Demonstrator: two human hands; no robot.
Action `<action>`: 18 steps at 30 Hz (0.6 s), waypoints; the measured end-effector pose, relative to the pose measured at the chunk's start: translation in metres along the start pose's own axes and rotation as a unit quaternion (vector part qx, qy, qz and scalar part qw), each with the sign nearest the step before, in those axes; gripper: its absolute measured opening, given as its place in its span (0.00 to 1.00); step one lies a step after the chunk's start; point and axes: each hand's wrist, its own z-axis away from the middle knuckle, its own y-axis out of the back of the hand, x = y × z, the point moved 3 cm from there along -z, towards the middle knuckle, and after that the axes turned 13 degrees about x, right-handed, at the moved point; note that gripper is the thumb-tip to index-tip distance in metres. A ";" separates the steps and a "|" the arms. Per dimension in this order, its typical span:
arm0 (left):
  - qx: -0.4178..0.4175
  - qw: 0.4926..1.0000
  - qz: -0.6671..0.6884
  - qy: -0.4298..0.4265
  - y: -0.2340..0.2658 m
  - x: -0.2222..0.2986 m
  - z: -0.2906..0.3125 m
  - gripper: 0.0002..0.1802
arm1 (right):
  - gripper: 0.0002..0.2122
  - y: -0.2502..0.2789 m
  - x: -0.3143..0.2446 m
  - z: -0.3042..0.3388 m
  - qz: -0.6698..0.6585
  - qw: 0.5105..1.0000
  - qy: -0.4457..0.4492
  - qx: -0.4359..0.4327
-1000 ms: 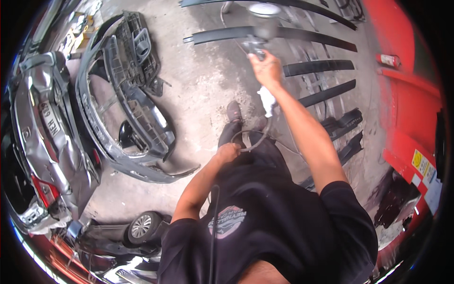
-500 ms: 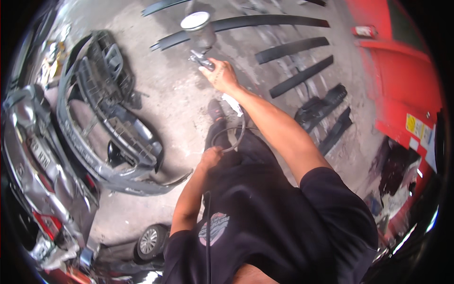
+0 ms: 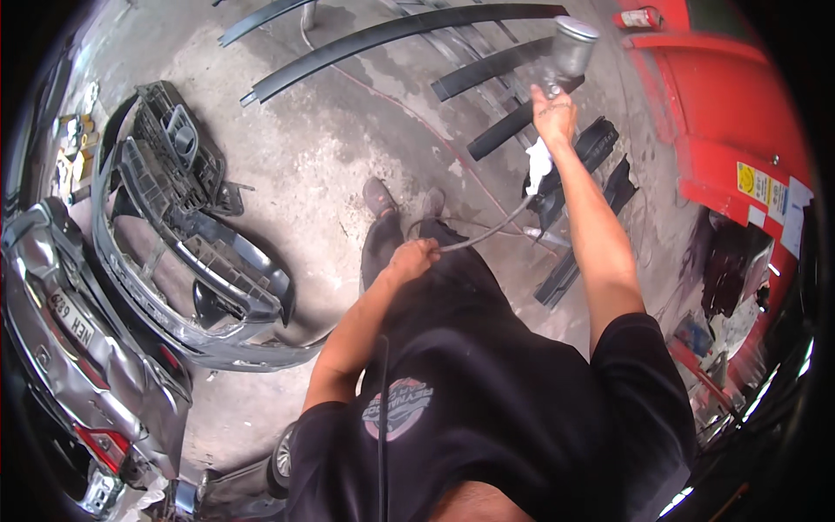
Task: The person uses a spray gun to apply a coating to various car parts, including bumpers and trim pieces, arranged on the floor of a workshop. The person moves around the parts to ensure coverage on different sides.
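My right hand (image 3: 554, 120) is closed round the handle of a spray gun (image 3: 574, 48) with a metal cup on top. The arm reaches forward and to the right, with the gun over the right ends of several dark trim strips (image 3: 492, 70). A white cloth or paper (image 3: 539, 163) hangs just below that hand. From there a grey hose (image 3: 490, 233) curves down to my left hand (image 3: 413, 259), whose fingers are wrapped round it in front of my thighs. The gun's nozzle and trigger are hard to make out.
A longer dark strip (image 3: 391, 48) lies farther off. Black plastic parts (image 3: 578, 157) rest at the right, before a red vehicle panel (image 3: 731, 113). On the left lie a bumper (image 3: 187, 335) and a dented grey car tailgate (image 3: 96, 348). A thin line (image 3: 435, 130) crosses the concrete floor.
My right hand has swung the spray gun to the right, from the longer strip's left part toward the strips' right ends. The hose is drawn out more to the right. The view has shifted slightly.
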 end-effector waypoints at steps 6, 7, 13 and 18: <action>-0.084 0.995 -0.030 -0.037 -0.011 -0.003 0.020 0.10 | 0.24 -0.024 -0.024 0.076 -0.123 0.976 0.048 -0.171; -0.088 0.995 -0.021 -0.033 -0.011 -0.004 0.025 0.09 | 0.23 -0.020 -0.040 0.085 -0.143 0.957 0.016 -0.251; -0.059 0.998 -0.022 -0.020 -0.022 0.015 0.012 0.09 | 0.18 -0.021 -0.042 0.060 -0.184 0.908 -0.057 -0.373; 0.010 1.000 0.020 0.011 -0.045 0.068 -0.023 0.13 | 0.21 -0.038 0.047 -0.048 -0.110 0.968 -0.041 -0.220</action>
